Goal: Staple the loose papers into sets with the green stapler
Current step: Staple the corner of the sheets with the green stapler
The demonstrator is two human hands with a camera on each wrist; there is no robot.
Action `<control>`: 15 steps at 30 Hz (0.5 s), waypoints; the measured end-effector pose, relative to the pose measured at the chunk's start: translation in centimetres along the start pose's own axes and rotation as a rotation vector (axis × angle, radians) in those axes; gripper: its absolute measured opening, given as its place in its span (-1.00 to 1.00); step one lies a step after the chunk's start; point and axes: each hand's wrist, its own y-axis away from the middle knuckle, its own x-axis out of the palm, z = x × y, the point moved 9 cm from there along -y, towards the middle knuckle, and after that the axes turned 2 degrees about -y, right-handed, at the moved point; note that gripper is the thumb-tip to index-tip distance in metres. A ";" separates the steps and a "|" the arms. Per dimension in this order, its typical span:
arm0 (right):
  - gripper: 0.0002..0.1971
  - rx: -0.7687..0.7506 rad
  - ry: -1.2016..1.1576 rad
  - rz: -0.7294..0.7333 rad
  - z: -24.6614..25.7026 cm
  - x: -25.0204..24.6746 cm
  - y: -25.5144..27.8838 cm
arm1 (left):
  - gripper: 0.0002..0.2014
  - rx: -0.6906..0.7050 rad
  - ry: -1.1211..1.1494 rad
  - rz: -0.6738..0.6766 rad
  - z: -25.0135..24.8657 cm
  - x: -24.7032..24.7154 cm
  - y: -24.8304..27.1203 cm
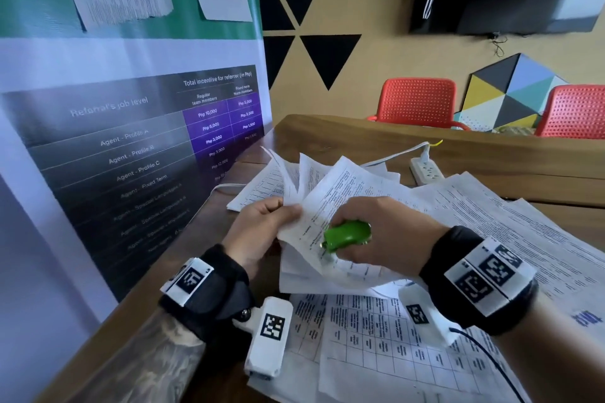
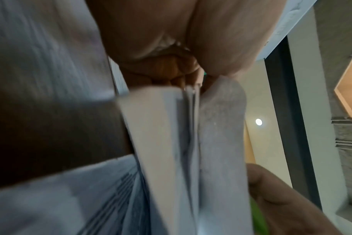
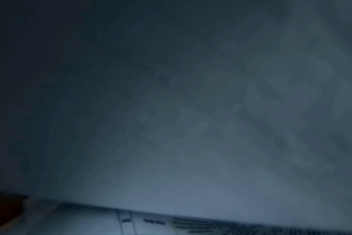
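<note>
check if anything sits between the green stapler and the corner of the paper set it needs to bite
Nothing visible does. The right hand grips the green stapler with its nose already at the edge of the paper set, which the left hand pinches. Whether the sheets sit inside the stapler's mouth is hidden.

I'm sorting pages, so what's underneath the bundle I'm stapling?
Beneath the held bundle lie more printed sheets, some with tables, on the wooden table. Whatever sits directly under it is covered.

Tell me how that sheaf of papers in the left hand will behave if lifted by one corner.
Probably floppy: the sheaf of papers already fans and curls above the left hand. Likely to slip apart, since the sheets look unbound where the green stapler meets them.
</note>
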 end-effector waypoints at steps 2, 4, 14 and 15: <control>-0.73 -0.022 0.068 0.068 1.0 0.9 0.3 | -0.89 0.003 0.014 -0.078 0.1 -1.4 -0.4; -0.75 -0.025 0.106 0.137 1.5 1.6 0.6 | -0.76 0.014 0.009 -0.162 0.0 -3.1 -0.8; -0.79 -0.036 0.031 -0.111 1.4 -1.3 0.4 | -0.79 0.036 0.140 -0.069 -0.7 -1.6 -0.2; -0.79 -0.045 0.028 -0.132 1.5 -1.4 0.4 | -0.76 0.066 0.121 -0.027 -1.0 -0.8 -0.1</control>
